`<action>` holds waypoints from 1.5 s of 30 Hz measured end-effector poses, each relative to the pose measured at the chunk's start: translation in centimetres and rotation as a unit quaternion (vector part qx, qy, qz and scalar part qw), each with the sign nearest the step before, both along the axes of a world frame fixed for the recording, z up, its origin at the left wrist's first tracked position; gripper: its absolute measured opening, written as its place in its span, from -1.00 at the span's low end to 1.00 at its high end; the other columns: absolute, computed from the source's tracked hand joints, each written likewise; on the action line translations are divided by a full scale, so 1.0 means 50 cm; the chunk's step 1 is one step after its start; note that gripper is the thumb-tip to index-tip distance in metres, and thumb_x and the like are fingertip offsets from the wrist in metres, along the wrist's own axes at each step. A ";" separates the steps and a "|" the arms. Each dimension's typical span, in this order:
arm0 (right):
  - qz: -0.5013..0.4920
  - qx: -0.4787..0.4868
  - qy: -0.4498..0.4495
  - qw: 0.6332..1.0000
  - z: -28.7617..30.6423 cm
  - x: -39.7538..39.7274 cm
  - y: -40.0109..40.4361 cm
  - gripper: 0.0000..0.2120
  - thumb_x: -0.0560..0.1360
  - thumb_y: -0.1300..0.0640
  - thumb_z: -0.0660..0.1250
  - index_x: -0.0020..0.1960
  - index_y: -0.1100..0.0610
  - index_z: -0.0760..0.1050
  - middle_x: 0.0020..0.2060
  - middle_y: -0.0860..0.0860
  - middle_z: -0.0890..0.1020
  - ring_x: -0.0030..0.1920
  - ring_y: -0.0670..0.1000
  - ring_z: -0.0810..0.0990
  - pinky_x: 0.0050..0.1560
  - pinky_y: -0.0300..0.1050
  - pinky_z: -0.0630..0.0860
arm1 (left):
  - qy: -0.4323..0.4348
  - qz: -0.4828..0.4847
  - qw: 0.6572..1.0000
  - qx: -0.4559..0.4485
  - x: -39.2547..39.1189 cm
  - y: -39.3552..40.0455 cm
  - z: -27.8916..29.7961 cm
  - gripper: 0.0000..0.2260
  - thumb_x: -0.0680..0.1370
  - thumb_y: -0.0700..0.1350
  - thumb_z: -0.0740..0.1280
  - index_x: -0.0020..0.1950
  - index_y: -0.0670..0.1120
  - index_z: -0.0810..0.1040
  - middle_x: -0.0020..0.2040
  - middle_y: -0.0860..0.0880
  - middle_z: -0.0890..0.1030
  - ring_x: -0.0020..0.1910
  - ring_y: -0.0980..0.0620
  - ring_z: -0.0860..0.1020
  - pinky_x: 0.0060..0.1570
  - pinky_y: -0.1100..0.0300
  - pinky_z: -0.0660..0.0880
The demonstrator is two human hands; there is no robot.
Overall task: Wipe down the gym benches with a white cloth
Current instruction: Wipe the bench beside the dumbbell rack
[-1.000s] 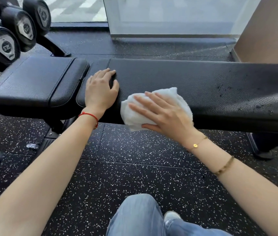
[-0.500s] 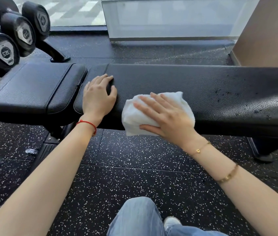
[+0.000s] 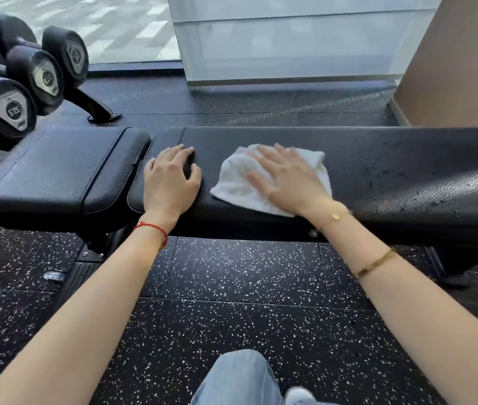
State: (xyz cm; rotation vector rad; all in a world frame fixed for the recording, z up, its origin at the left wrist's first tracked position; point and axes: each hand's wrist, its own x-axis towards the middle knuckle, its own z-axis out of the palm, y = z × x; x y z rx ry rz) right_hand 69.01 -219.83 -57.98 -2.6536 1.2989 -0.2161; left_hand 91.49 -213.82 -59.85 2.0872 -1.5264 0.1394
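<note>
A black padded gym bench [image 3: 392, 176] runs across the view, with a separate seat pad [image 3: 56, 171] at its left end. A white cloth [image 3: 240, 182] lies on top of the long pad. My right hand [image 3: 284, 179] presses flat on the cloth with fingers spread. My left hand [image 3: 170, 179] rests palm down on the pad's left end, just left of the cloth, holding nothing. Dark specks and wet marks show on the pad to the right of the cloth.
A rack of black dumbbells [image 3: 15, 112] stands at the left, close to the seat pad. Speckled black rubber floor [image 3: 246, 302] lies under the bench. A glass wall [image 3: 290, 39] and a brown wall [image 3: 460, 59] stand behind. My jeans-clad knee [image 3: 237, 378] is at the bottom.
My right hand has slid the cloth from the pad's front edge up onto its top surface. My left hand has stayed in place on the pad.
</note>
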 end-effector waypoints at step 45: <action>-0.050 0.033 -0.020 0.998 0.018 -0.480 -0.241 -0.44 0.65 -0.25 -0.05 0.59 -0.07 0.13 0.58 -0.09 0.16 0.60 0.11 0.04 0.57 0.07 -0.14 | 0.010 0.016 0.999 0.031 -0.397 -0.069 -0.001 -0.63 0.61 -0.01 0.18 0.41 0.11 0.46 0.47 0.09 0.42 0.51 0.07 0.27 0.54 -0.11 0.05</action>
